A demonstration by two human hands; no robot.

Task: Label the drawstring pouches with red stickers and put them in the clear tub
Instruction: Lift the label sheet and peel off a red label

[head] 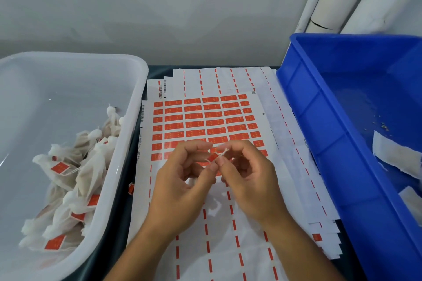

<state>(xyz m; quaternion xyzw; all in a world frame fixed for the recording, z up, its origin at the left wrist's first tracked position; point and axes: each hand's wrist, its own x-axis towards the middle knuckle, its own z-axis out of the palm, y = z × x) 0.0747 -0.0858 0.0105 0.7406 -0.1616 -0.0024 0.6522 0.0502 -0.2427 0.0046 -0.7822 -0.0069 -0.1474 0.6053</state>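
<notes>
Above the sticker sheet, my left hand pinches a small red sticker between thumb and fingertips. My right hand pinches a white drawstring end right beside that sticker. The pouch itself hangs below my hands, mostly hidden, with a pale bit showing between my wrists. The clear tub stands at the left and holds several labelled drawstring pouches piled in its right half.
A blue bin at the right holds a few unlabelled pouches. Used backing sheets with red dashes cover the table between tub and bin. A loose red sticker lies by the tub's rim. A wall rises behind.
</notes>
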